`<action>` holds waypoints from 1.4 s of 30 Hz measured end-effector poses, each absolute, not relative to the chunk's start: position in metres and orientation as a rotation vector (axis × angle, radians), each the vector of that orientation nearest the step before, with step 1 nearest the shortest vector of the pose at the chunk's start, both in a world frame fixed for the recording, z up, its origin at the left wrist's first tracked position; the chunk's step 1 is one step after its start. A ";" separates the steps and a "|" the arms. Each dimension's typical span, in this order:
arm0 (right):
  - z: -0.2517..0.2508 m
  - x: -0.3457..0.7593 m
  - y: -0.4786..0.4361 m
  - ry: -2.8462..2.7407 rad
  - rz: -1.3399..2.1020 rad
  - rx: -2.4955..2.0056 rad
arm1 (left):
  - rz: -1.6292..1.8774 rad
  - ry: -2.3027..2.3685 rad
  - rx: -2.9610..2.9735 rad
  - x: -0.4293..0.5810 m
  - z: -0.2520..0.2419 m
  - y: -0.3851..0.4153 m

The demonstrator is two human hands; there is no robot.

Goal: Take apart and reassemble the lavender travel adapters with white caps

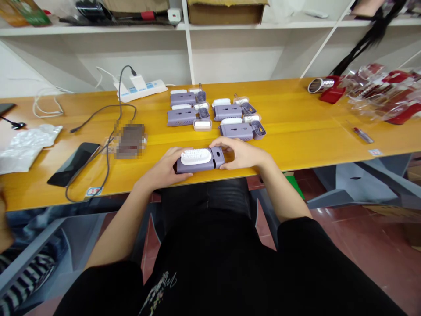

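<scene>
Near the table's front edge I have a purple plastic case (196, 167) between my two hands. A white oval brush (196, 156) lies on top of it, its bristles facing up. My left hand (167, 169) grips the case's left end, fingers behind and thumb in front. Around the smaller purple end piece (217, 156) at the right, the fingers and thumb of my right hand (238, 153) are curled. A narrow dark gap shows between that piece and the case. Beyond my hands stand several similar purple sets (237, 131) with white brushes and small clear boxes (202, 125).
Leftward lie a black phone (74, 164), a dark cable (107, 162), a blurred-out brown object (130, 140) and a plastic bag (29, 145). A power strip (144, 91) sits at the back. Red graters in plastic wrap (378, 94) are at far right. Someone sits at left.
</scene>
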State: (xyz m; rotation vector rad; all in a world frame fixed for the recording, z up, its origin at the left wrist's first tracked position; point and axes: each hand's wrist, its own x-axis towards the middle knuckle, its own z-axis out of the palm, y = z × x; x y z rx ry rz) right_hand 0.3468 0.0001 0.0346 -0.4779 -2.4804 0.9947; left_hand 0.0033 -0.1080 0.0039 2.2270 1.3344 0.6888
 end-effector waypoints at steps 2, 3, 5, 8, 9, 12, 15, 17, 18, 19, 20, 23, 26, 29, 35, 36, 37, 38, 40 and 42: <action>0.035 0.346 -0.002 -2.484 0.983 -0.484 | 0.695 1.347 2.234 0.004 0.003 -0.108; 0.034 0.346 -0.003 -2.489 0.971 -0.483 | 0.697 1.356 2.237 0.004 0.003 -0.109; 0.032 0.345 -0.004 -2.503 0.937 -0.498 | 0.706 1.363 2.247 0.005 0.003 -0.109; 0.028 0.342 -0.006 -2.525 0.874 -0.546 | 0.720 1.361 2.265 0.006 0.003 -0.110; 0.027 0.342 -0.006 -2.524 0.860 -0.562 | 0.724 1.365 2.266 0.007 0.003 -0.111; 0.021 0.340 -0.006 -2.508 0.849 -0.594 | 0.731 1.391 2.265 0.008 0.002 -0.111; 0.016 0.339 -0.007 -2.496 0.839 -0.616 | 0.730 1.408 2.264 0.010 0.001 -0.112; 0.014 0.337 -0.009 -2.494 0.822 -0.638 | 0.731 1.404 2.269 0.010 0.000 -0.111; 0.014 0.337 -0.011 -2.494 0.814 -0.647 | 0.735 1.400 2.273 0.010 0.000 -0.111; 0.013 0.336 -0.012 -2.495 0.808 -0.652 | 0.740 1.396 2.276 0.010 0.000 -0.111; 0.013 0.335 -0.014 -2.494 0.804 -0.653 | 0.743 1.390 2.278 0.010 0.000 -0.111; 0.011 0.332 -0.017 -2.479 0.813 -0.634 | 0.739 1.348 2.270 0.010 0.000 -0.111; 0.008 0.330 -0.018 -2.458 0.832 -0.618 | 0.726 1.318 2.258 0.009 0.000 -0.110; 0.006 0.329 -0.017 -2.447 0.841 -0.627 | 0.724 1.329 2.261 0.009 0.000 -0.110; 0.006 0.329 -0.019 -2.449 0.873 -0.625 | 0.733 1.340 2.256 0.009 -0.001 -0.109; 0.007 0.329 -0.019 -2.449 0.877 -0.625 | 0.734 1.342 2.251 0.009 -0.001 -0.109; 0.007 0.329 -0.020 -2.447 0.881 -0.623 | 0.737 1.344 2.247 0.009 -0.002 -0.109; 0.008 0.329 -0.020 -2.445 0.886 -0.621 | 0.740 1.347 2.242 0.009 -0.002 -0.110; 0.008 0.329 -0.020 -2.442 0.892 -0.611 | 0.745 1.355 2.227 0.008 -0.003 -0.109; 0.009 0.329 -0.018 -2.447 0.892 -0.600 | 0.749 1.365 2.204 0.007 -0.004 -0.109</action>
